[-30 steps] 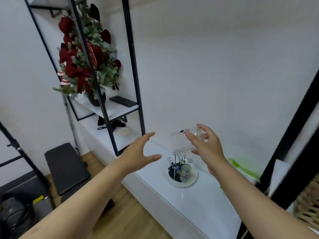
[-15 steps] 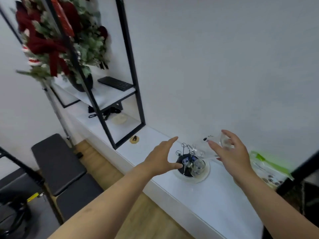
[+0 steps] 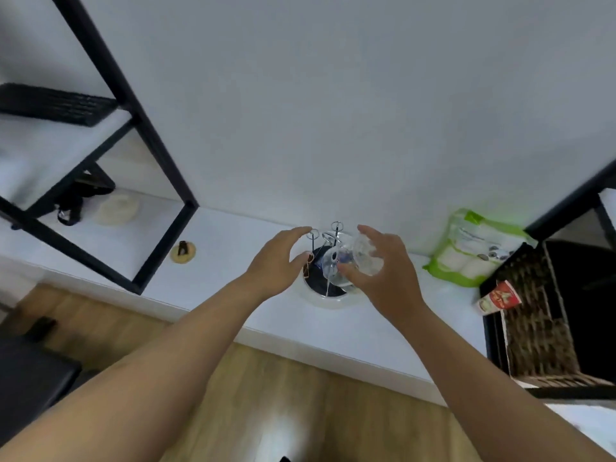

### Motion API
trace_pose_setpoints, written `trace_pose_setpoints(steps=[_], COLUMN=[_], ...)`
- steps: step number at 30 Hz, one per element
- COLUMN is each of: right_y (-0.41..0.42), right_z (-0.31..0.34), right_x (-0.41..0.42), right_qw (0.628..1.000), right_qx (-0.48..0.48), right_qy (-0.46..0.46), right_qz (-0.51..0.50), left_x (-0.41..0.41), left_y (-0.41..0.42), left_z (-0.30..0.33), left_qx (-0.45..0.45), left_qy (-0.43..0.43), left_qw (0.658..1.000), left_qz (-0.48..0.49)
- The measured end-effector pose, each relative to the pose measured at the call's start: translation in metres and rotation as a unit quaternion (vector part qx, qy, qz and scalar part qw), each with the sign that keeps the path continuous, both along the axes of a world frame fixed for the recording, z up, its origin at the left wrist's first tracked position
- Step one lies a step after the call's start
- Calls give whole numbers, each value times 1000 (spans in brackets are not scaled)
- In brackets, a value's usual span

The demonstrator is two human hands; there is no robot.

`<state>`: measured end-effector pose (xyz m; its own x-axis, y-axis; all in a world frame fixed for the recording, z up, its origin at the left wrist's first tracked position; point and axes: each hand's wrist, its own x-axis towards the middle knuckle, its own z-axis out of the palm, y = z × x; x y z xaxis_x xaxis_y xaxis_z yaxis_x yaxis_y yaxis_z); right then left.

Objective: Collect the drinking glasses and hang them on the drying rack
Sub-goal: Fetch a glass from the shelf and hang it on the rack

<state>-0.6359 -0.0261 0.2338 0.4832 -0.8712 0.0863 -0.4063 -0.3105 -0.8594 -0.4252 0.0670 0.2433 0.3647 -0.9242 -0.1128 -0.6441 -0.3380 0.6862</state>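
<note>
Gripping a clear drinking glass [image 3: 365, 258], the right hand [image 3: 388, 275] hovers over the drying rack [image 3: 325, 261] at frame centre. The left hand [image 3: 276, 261], fingers spread, apparently empty, sits beside it.

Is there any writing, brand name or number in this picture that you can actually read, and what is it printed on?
None can be read.
Green and white bag by the wall: print is there, too blurred to read.
Red and white carton beside the wicker basket: a red label, too blurred to read.
Glass in the right hand: small dark marks near it, unreadable.
</note>
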Motion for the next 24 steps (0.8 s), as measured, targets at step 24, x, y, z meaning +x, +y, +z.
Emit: trace_pose_setpoints(steps=[24], right_y=[1], right_z=[-135], right_x=[39], right_qw=[988], right_qx=[-116], right_qy=[98], right_qz=[8], left_x=[-6], left_y=[-20], left_z=[-173], left_qx=[20], left_qy=[157], left_qw=[987], left_qz=[26])
